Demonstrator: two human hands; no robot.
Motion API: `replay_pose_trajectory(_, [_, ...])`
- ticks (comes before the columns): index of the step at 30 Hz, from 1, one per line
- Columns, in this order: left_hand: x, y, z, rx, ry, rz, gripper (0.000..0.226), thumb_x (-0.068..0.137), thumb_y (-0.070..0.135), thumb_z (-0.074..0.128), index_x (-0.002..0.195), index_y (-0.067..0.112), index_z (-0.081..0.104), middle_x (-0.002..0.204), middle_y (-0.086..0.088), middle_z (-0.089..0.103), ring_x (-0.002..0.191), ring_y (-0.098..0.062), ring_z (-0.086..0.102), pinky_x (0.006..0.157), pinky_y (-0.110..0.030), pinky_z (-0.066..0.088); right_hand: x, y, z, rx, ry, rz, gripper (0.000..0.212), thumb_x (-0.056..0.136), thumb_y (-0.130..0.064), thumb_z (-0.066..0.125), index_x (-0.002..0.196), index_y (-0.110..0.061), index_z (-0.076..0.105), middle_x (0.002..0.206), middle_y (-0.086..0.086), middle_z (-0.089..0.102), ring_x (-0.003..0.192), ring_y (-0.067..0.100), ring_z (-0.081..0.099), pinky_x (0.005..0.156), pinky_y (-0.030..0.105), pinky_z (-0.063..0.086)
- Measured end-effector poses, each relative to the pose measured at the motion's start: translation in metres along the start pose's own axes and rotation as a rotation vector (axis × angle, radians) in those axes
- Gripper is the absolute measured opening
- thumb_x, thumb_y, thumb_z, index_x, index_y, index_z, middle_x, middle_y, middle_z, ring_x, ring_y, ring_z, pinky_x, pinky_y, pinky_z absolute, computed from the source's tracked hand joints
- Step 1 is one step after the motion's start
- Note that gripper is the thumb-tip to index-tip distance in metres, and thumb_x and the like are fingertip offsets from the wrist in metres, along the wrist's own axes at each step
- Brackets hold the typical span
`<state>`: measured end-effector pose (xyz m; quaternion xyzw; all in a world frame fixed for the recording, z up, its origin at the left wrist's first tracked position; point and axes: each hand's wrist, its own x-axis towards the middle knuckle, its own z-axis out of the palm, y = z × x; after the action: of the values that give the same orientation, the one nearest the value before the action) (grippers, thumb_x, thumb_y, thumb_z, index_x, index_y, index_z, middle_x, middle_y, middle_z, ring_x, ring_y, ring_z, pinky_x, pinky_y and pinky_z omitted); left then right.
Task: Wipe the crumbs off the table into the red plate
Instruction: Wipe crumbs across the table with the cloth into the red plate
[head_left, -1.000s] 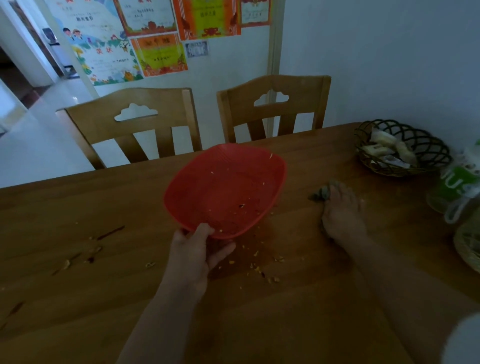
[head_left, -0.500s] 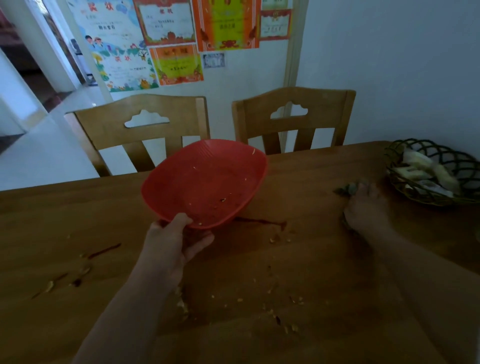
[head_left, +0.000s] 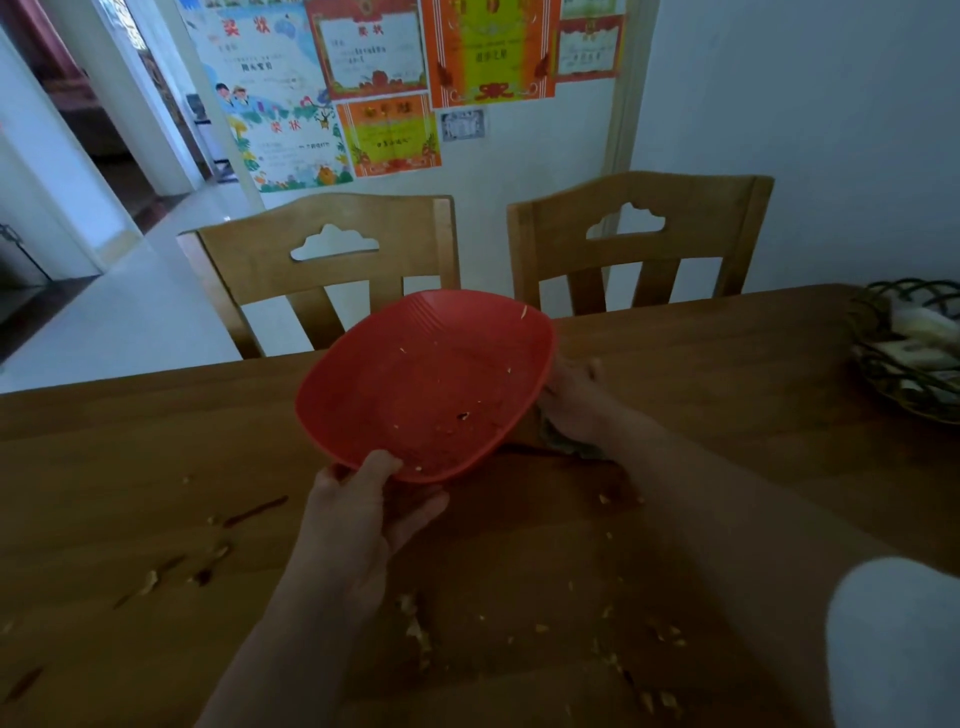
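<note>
Left hand (head_left: 358, 512) gripping the near rim of the red plate (head_left: 426, 384), plate tilted above the wooden surface (head_left: 130, 467), right hand (head_left: 576, 402) just beside its right edge pressing a dark cloth (head_left: 569, 441), grip unclear, crumbs (head_left: 623, 644) scattered nearby

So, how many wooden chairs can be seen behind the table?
2. One wooden chair with a cloud-shaped cutout stands left of centre; the second wooden chair stands to its right. Others may be out of view.
</note>
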<state>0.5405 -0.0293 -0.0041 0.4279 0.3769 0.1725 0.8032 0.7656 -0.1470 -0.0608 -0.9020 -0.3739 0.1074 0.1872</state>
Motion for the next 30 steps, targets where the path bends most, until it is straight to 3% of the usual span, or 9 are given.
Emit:
replay_pose_trajectory(4, [-0.011,0.002,-0.008,-0.006,-0.003,0.019,0.03,0.094,0.001,0.057,0.124,0.004,0.056,0.116,-0.017,0.067,0.091,-0.024,0.069,0.058,-0.032,0.063,-0.032,0.056,-0.015,-0.025,0.029,-0.014,0.045,0.102,-0.023,0.026,0.144,-0.036,0.03,0.157,-0.008,0.022,0.146,0.018,0.008,0.116,0.05,-0.004])
replay_pose_trajectory(7, [-0.019,0.001,-0.016,-0.003,-0.011,0.02,0.021,0.095,0.001,0.055,0.116,0.005,0.058,0.113,-0.016,0.068,0.091,-0.024,0.069,0.058,-0.032,0.063,-0.074,0.101,-0.026,-0.017,0.124,0.134,0.045,0.101,-0.016,0.032,0.145,-0.025,0.033,0.156,0.0,0.024,0.146,0.022,0.011,0.118,0.044,0.003])
replay_pose_trajectory(11, [-0.028,-0.003,-0.032,-0.028,0.017,0.012,0.036,0.095,0.002,0.056,0.131,0.002,0.054,0.116,-0.018,0.066,0.09,-0.025,0.069,0.059,-0.033,0.062,-0.131,0.136,-0.025,-0.15,0.308,0.392,0.047,0.097,-0.012,0.039,0.144,-0.011,0.034,0.152,0.016,0.031,0.14,0.036,0.024,0.114,0.048,0.017])
replay_pose_trajectory(15, [-0.038,0.001,-0.05,-0.065,0.038,0.011,0.038,0.096,0.003,0.056,0.133,0.003,0.052,0.124,-0.018,0.064,0.093,-0.026,0.069,0.058,-0.032,0.062,-0.146,0.112,-0.006,-0.123,0.405,0.575,0.048,0.093,-0.01,0.036,0.14,0.003,0.036,0.148,0.025,0.032,0.136,0.042,0.028,0.113,0.052,0.021])
replay_pose_trajectory(18, [-0.047,0.008,-0.059,-0.075,0.045,0.017,0.032,0.096,0.002,0.056,0.127,0.003,0.055,0.12,-0.015,0.065,0.093,-0.024,0.069,0.058,-0.031,0.063,-0.125,0.062,0.015,-0.143,0.427,0.412,0.056,0.084,-0.014,0.033,0.136,0.005,0.041,0.145,0.025,0.038,0.133,0.042,0.034,0.112,0.05,0.025])
replay_pose_trajectory(22, [-0.056,0.018,-0.073,-0.074,0.068,0.024,0.033,0.095,0.002,0.056,0.128,0.001,0.054,0.119,-0.017,0.065,0.091,-0.024,0.069,0.057,-0.031,0.063,-0.088,-0.021,0.052,-0.136,0.36,0.248,0.059,0.09,-0.012,0.039,0.148,-0.012,0.026,0.156,0.007,0.024,0.143,0.025,0.021,0.118,0.042,0.017])
replay_pose_trajectory(25, [-0.061,0.027,-0.086,-0.082,0.092,0.043,0.025,0.095,0.001,0.056,0.12,-0.001,0.057,0.116,-0.017,0.067,0.092,-0.025,0.069,0.056,-0.031,0.062,-0.068,-0.077,0.082,-0.08,0.321,0.116,0.062,0.091,-0.007,0.039,0.15,-0.012,0.018,0.158,0.005,0.019,0.145,0.023,0.015,0.119,0.04,0.013])
replay_pose_trajectory(28, [-0.069,0.034,-0.097,-0.07,0.105,0.057,0.017,0.096,0.0,0.054,0.112,-0.001,0.058,0.113,-0.018,0.067,0.092,-0.026,0.068,0.054,-0.029,0.061,-0.068,-0.119,0.098,-0.024,0.328,-0.038,0.063,0.083,0.001,0.042,0.144,-0.016,0.037,0.15,0.002,0.037,0.138,0.022,0.032,0.114,0.038,0.026])
replay_pose_trajectory(30, [-0.07,0.035,-0.102,-0.07,0.122,0.06,0.025,0.095,0.001,0.055,0.12,-0.001,0.057,0.115,-0.019,0.067,0.091,-0.026,0.069,0.054,-0.03,0.061,-0.07,-0.134,0.11,0.072,0.332,-0.106,0.061,0.077,0.007,0.043,0.13,-0.022,0.055,0.132,-0.003,0.057,0.122,0.02,0.047,0.102,0.038,0.039])
